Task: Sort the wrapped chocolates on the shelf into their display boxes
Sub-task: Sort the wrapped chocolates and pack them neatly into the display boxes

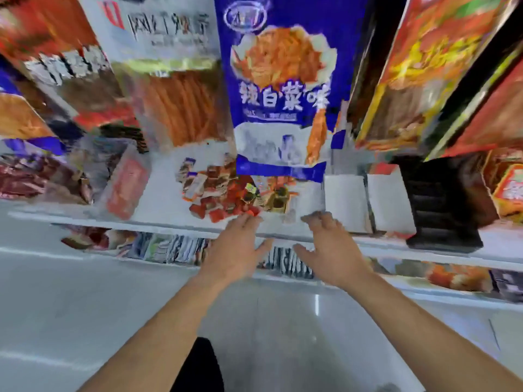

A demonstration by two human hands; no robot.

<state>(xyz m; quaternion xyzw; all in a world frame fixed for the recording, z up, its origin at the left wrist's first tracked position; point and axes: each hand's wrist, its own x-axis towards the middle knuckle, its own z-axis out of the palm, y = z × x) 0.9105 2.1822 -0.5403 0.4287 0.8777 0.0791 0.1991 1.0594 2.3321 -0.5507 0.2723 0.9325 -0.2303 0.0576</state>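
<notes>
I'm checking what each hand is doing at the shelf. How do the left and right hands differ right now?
The left hand has its fingertips at the red wrapped chocolates; the right hand reaches over bare white shelf beside the pile. The left fingers look straighter, the right fingers more curled down. Both are bare, palm-down, and seem to hold nothing, though the blur makes that uncertain.

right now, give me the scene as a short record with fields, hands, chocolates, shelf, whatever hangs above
left hand: open, fingertips at the red wrapped chocolates, nothing clearly gripped
right hand: open, fingers spread over the shelf edge, empty
pile: red pieces in front, brown and gold ones behind, loose on the shelf
white boxes: to the right of the pile
above: blue snack bag hanging over the pile
image: heavily blurred, wrappers unreadable
</notes>
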